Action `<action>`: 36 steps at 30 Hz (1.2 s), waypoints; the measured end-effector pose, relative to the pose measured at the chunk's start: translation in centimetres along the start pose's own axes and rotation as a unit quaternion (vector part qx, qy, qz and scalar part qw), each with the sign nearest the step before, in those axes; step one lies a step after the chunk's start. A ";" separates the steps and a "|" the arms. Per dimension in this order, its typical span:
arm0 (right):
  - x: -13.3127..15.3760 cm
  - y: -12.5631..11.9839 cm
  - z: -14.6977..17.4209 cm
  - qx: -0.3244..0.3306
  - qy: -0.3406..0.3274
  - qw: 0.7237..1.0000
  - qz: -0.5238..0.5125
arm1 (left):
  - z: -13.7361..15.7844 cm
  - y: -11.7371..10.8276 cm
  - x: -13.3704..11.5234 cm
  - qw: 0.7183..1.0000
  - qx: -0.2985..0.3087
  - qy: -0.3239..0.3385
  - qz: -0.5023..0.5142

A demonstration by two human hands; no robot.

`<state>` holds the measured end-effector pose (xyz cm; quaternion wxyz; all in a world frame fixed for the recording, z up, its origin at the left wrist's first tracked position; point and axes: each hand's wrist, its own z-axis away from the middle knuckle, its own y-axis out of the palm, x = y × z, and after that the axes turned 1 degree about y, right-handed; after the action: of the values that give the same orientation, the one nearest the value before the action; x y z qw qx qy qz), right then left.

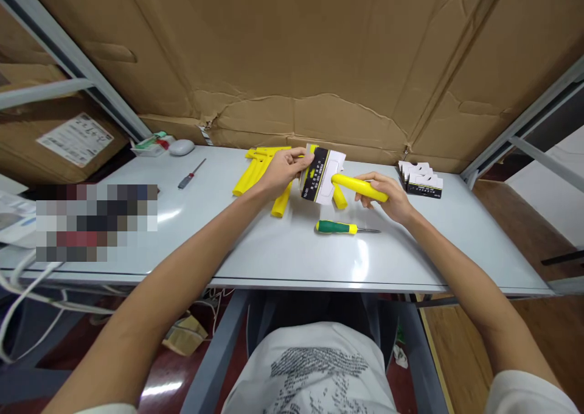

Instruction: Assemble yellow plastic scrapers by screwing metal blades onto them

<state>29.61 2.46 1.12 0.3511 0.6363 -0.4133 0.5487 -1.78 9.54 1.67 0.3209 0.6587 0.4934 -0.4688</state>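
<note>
My left hand [287, 169] pinches the upper left edge of a printed cardboard packaging card [325, 175], black and white with some yellow, raised above the table. In my right hand [385, 195] is a yellow plastic handle-like piece [360, 187], its tip against or just in front of the card's right side; I cannot tell whether they are joined. More yellow plastic pieces [260, 169] lie behind and below my left hand, partly hidden by it. A green and yellow screwdriver [340, 227] rests on the table below the card, its shaft pointing right.
Several similar cards [422, 181] lie overlapped at the table's right. At left are a small grey screwdriver [188, 178], a grey computer mouse [181, 147] and a small tray [152, 145]. Cardboard [301, 55] walls the back of the grey table [274, 262]. White cables [31, 292] hang at the left edge.
</note>
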 end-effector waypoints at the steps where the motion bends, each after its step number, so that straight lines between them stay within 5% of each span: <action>1: 0.0 -0.1 0.0 0.019 0.009 1.000 0.007 | 0.1 0.2 0.0 1.000 0.000 -0.002 0.004; 12: -0.4 0.3 0.2 0.047 -0.057 0.996 0.055 | 2.2 3.4 -1.3 0.997 0.068 -0.009 -0.029; 22: -0.1 0.8 -0.1 0.099 -0.047 0.988 0.104 | 1.8 3.1 -1.5 0.997 0.041 -0.072 -0.006; 36: 0.2 -3.7 -0.5 0.074 -0.060 0.986 0.136 | -0.9 -1.2 0.3 0.978 -0.172 -0.075 0.093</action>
<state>32.81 4.46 1.45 0.2000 0.6298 -0.4748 0.5814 -2.61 10.83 1.78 0.5075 0.5996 0.4775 -0.3936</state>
